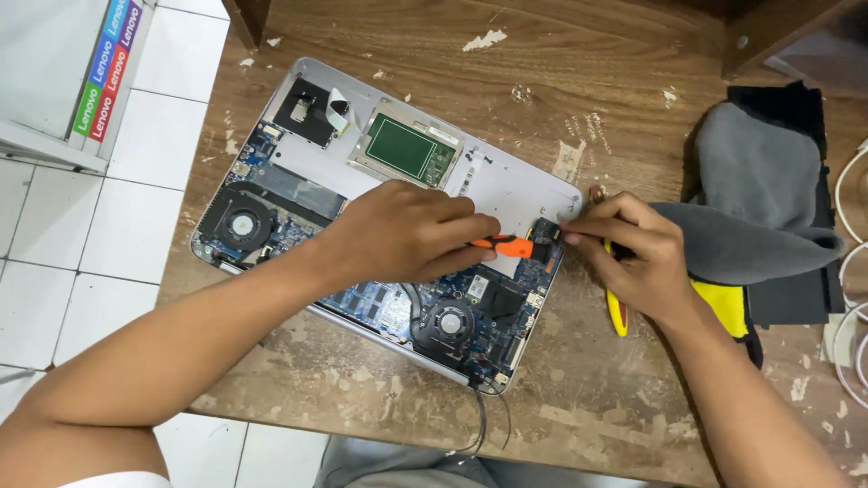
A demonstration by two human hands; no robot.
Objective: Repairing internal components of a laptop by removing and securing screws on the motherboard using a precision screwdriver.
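With the laptop (pixel 380 217) already opened, the left hand (pixel 398 230) grips an orange screwdriver (pixel 503 245) while the right hand (pixel 633 253) pinches a corner part, 2 fans (pixel 246 224) still mounted.

Worn wooden table (pixel 633 398) with flaking finish, white tiled floor (pixel 117 226), white cabinet (pixel 45 63) at left

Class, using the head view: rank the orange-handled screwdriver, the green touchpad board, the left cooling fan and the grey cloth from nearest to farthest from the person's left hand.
From the left hand:
1. Orange-handled screwdriver, held in it.
2. Green touchpad board, just above.
3. Left cooling fan, at the laptop's left edge.
4. Grey cloth, far right, beyond the right hand.
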